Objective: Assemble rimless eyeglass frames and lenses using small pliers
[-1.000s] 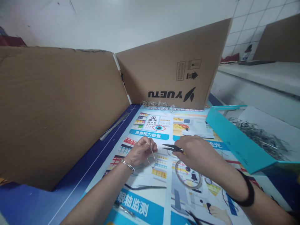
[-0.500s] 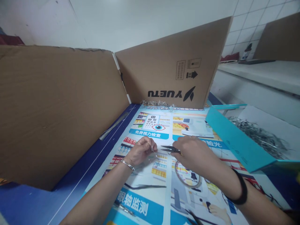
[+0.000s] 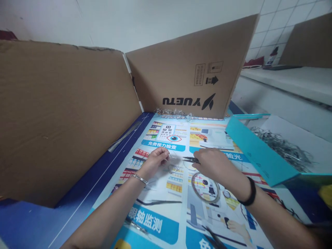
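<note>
My left hand (image 3: 156, 160) is closed, thumb and fingers pinching a thin wire piece (image 3: 172, 168). Loose, curled ends of this wire stick out below and right of the fingertips; its exact shape is too fine to make out. Wrapped in my right hand (image 3: 215, 164) are needle-nose pliers (image 3: 190, 159), their dark tips pointing left toward the wire. A small gap separates the plier tips from my left fingertips. Under my right wrist, a coil of wire (image 3: 207, 201) lies flat on the printed poster sheet (image 3: 183, 204).
Cardboard panels (image 3: 77, 121) stand at left and back. A pile of shiny wire pieces (image 3: 173, 112) sits by the back panel. Straight wires (image 3: 124, 136) lie left. On the right, a teal box (image 3: 259, 152) holds tangled wire (image 3: 282, 145). A dark pointed tool (image 3: 214, 238) lies in front.
Both hands stay near the same spot; the pliers have shifted slightly right and up, and my left hand slightly left. The wire ends hang differently. The view has tilted a little.
</note>
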A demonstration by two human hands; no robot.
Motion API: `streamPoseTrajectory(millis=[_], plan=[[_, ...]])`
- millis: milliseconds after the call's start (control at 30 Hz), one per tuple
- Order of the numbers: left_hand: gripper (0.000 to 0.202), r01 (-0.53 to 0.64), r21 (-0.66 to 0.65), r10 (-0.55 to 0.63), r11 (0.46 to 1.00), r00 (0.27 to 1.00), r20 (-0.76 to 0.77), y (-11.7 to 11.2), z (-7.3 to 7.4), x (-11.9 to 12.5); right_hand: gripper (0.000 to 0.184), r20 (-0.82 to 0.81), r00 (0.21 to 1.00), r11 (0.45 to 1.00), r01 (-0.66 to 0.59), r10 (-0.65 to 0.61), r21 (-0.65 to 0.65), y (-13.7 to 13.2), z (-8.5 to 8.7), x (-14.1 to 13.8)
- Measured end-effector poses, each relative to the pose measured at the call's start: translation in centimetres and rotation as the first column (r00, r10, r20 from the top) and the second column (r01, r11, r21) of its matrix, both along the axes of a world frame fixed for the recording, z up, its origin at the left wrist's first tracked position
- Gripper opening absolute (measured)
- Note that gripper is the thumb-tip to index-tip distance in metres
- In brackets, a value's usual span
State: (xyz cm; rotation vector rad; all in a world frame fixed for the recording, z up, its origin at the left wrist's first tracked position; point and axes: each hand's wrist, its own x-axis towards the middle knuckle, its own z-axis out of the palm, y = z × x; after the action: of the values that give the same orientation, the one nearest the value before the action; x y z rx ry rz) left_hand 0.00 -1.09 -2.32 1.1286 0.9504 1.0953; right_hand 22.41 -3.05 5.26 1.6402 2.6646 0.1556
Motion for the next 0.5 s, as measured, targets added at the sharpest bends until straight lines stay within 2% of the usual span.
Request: streamPoseTrajectory(millis=[500], plan=[[0.021, 0.022, 0.013, -0.022, 1.000, 1.000, -0.013, 0.0, -0.5, 0.1, 0.012, -0.031, 0.996, 0.992, -0.086, 0.089, 0.091, 0.5, -2.6, -1.2]])
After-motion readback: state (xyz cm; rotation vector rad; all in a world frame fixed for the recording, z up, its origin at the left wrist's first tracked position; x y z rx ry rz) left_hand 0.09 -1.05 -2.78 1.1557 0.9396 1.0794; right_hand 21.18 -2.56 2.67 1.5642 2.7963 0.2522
